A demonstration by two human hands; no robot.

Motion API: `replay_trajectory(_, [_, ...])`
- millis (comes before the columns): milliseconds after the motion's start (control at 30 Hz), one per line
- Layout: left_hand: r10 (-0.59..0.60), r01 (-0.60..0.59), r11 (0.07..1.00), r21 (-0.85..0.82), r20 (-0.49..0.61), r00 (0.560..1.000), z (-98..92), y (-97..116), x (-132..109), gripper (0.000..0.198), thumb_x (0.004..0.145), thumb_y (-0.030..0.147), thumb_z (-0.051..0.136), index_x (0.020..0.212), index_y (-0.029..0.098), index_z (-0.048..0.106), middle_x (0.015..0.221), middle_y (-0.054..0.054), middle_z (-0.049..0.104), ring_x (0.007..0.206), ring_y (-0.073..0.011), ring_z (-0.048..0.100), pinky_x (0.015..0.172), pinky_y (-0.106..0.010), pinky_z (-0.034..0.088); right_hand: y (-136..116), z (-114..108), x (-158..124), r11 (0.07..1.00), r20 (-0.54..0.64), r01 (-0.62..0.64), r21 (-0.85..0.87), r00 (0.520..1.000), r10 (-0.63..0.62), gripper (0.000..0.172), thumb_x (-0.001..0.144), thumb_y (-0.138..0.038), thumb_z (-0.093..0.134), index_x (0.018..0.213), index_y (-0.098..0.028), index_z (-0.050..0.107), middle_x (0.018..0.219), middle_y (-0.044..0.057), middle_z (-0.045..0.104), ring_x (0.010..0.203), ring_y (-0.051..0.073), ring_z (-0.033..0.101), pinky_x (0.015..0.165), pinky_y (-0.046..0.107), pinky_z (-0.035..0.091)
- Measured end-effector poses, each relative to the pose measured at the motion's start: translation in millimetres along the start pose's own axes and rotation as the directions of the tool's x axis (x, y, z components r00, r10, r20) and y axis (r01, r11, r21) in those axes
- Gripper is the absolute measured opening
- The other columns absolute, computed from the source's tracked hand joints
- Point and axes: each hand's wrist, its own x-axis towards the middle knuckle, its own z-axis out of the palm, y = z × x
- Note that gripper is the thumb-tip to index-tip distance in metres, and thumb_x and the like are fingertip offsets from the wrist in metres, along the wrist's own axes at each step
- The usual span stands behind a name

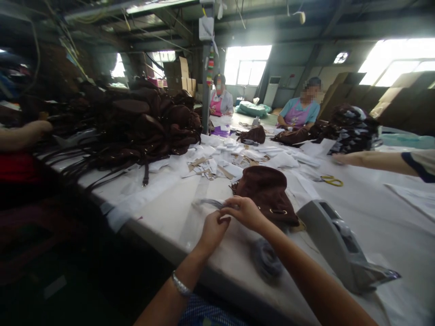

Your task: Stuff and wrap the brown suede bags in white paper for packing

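dim workshop, a long white bench (163, 213) running toward the far windows. upper left, a big heap of dark brown bags (146, 122). centre, one brown bag (268, 190) just beyond the hands, with a tape dispenser (340, 244) at lower right. left hand (212, 231) and right hand (243, 212) are both closed in a pinch on a grey strip (210, 203) just over the bench. step looks like fingering the strip; a further move would need a steady two-point pinch. the strip is blurred, its material unclear, and the grey bundle (267, 262) under the right forearm is hard to make out.
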Motion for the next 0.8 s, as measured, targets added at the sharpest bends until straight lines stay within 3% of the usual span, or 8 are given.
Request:
replay_trajectory(133, [-0.092,0.095,0.974,-0.205,0.023,0.995,-31.9,14.9,-12.1,0.029,0.072,0.013,0.069,0.1,0.017,0.071,0.108,-0.009,0.072,0.11,-0.0248,0.065,0.098,-0.039,0.051,5.9,-1.5,-9.3,0.993,-0.006,-0.002,0.119,1.0,0.002,0.017,0.084,-0.033,0.069,0.091,-0.019,0.075,0.089,0.002,0.075,0.085,0.02,0.068,0.079,0.027,0.049])
replay_trajectory(233, [-0.203,0.173,0.832,-0.528,0.001,0.979,-53.7,26.0,-12.4,0.021,0.078,0.016,0.069,0.099,0.016,0.068,0.108,-0.009,0.071,0.106,-0.0197,0.066,0.1,-0.036,0.051,8.3,-0.6,-15.7,0.995,0.025,-0.01,0.101,1.0,0.007,0.019,0.084,-0.036,0.069,0.089,-0.018,0.075,0.085,0.001,0.075,0.08,0.02,0.068,0.074,0.025,0.048])
replay_trajectory(300, [-0.227,0.138,0.745,-0.653,-0.054,0.972,-61.5,30.9,-9.3,0.017,0.08,0.021,0.073,0.096,0.015,0.068,0.106,-0.008,0.071,0.1,-0.0178,0.067,0.096,-0.033,0.054,7.7,1.4,-17.9,0.996,0.06,-0.012,0.083,0.998,0.007,0.019,0.084,-0.036,0.069,0.089,-0.018,0.075,0.084,0.0,0.074,0.079,0.019,0.068,0.072,0.024,0.048])
replay_trajectory(500, [-0.131,-0.062,0.808,-0.586,-0.282,0.95,-76.2,40.0,-6.5,0.028,0.074,0.023,0.082,0.099,0.018,0.07,0.107,-0.004,0.071,0.093,-0.0145,0.068,0.079,-0.022,0.056,4.6,5.3,-19.0,0.999,0.108,0.007,0.033,0.994,-0.011,0.019,0.086,-0.034,0.066,0.089,-0.018,0.074,0.087,0.002,0.075,0.08,0.019,0.069,0.074,0.024,0.048])
replay_trajectory(667, [0.007,-0.111,0.913,-0.392,-0.257,0.966,-92.3,48.8,-18.3,0.032,0.076,0.037,0.079,0.097,0.015,0.071,0.114,-0.009,0.069,0.104,-0.0195,0.065,0.089,-0.029,0.054,1.9,7.9,-18.0,0.995,0.174,0.017,-0.098,0.985,0.001,0.019,0.089,-0.031,0.062,0.093,-0.017,0.074,0.085,0.004,0.075,0.078,0.019,0.068,0.073,0.027,0.05])
replay_trajectory(800, [0.082,-0.169,0.941,-0.295,-0.283,0.955,-91.4,52.8,-26.7,0.027,0.079,0.038,0.076,0.092,0.015,0.071,0.118,-0.008,0.068,0.105,-0.0194,0.064,0.096,-0.032,0.051,-17.8,21.3,-11.2,0.983,0.098,0.15,-0.107,0.985,-0.14,0.037,0.086,-0.035,0.067,0.121,-0.022,0.066,0.117,0.008,0.07,0.107,0.025,0.064,0.098,0.038,0.045])
